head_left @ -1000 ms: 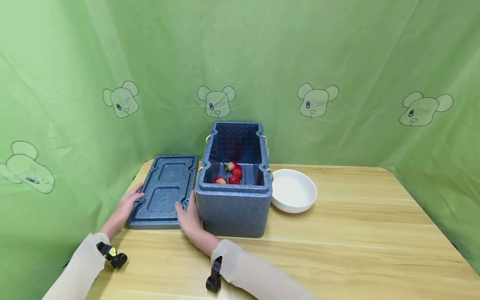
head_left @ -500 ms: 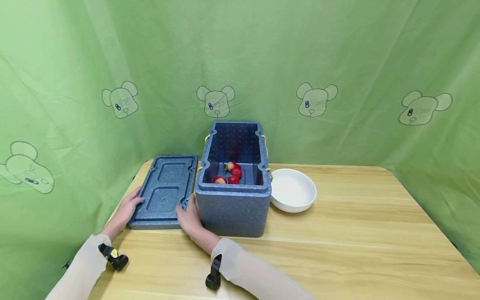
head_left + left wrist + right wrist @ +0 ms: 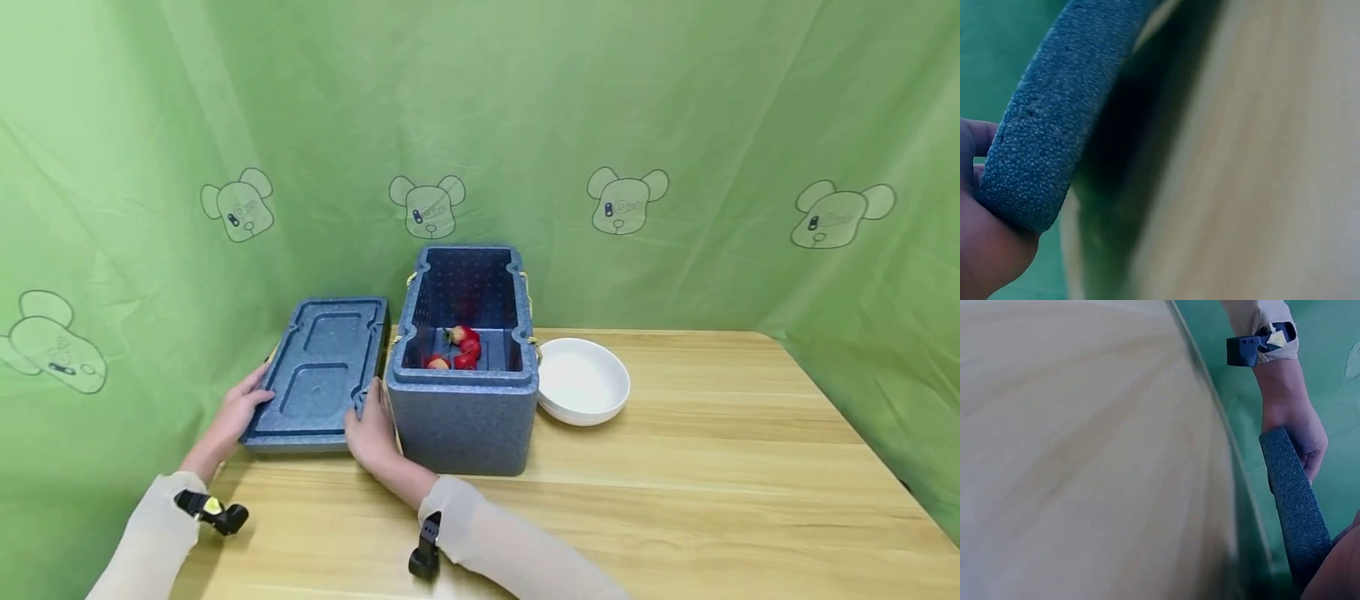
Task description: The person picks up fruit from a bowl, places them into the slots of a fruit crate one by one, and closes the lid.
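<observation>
My left hand [image 3: 234, 412] and right hand [image 3: 371, 429] hold a dark blue foam lid [image 3: 318, 379] by its two long sides, recessed face up. The lid's edge [image 3: 1054, 119] sits between thumb and fingers in the left wrist view, with a dark gap between it and the wooden table. Seen from the right wrist, the lid's short edge [image 3: 1297, 506] spans both hands, raised off the table. Right beside my right hand stands the matching open foam box [image 3: 461, 429]. Several red strawberries [image 3: 467, 346] lie on its floor, toward the near end.
A white bowl [image 3: 583, 379] stands against the right side of the box. Yellow rope loops [image 3: 534, 348] hang at the box's long sides. The wooden table [image 3: 712, 467] stretches to the right, and a green curtain [image 3: 525, 125] closes off the back and left.
The lid has come up off the table and shifted slightly left, carried by both hands. The box, strawberries and bowl stay in place.
</observation>
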A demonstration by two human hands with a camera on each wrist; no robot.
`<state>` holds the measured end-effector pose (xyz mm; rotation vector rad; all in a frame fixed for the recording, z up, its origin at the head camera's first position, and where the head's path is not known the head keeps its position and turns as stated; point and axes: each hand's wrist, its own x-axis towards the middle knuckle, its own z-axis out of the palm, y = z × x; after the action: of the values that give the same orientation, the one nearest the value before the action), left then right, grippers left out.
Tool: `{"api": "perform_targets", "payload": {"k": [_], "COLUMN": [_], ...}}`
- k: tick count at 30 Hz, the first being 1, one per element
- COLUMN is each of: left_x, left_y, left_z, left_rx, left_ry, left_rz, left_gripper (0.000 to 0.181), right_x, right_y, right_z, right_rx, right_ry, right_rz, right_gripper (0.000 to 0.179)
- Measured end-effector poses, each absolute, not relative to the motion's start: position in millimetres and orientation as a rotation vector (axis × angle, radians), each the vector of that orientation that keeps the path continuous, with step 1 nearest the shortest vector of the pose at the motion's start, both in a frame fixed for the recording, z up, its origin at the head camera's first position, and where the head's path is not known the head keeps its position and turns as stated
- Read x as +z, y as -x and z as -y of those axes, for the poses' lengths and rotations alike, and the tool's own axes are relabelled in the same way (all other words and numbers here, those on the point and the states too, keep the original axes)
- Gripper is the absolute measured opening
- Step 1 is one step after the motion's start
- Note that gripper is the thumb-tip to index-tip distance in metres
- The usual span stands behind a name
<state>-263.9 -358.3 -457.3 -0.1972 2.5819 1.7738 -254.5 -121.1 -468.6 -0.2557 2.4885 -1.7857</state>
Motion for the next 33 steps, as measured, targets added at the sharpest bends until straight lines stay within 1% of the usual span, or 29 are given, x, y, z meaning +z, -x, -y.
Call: {"api": "perform_targets", "payload": {"k": [10, 18, 26, 33], "left_x": [-408, -362, -316, -283], "left_y": [252, 245, 250, 265], "left_z": [362, 349, 319, 276], "left_rx": [2.153, 2.455, 2.554, 2.556], "left_ry": [0.063, -0.064, -0.232, -0.313], "left_rz": [-2.459, -2.285, -2.206, -2.199], "left_gripper": [0.067, 0.07, 0.07, 0.068], "right_x": [-415, -368, -324, -295], "right_y": [239, 231, 231, 236], "right_z": [121, 109, 81, 40], "right_rx": [-1.91, -1.993, -2.137, -2.198], "right_ry": [0.483, 0.613, 0.709, 0.694], "right_rz": [-2.459, -2.471, -2.408, -2.404], "right_gripper": [0.069, 0.069, 0.07, 0.072]}}
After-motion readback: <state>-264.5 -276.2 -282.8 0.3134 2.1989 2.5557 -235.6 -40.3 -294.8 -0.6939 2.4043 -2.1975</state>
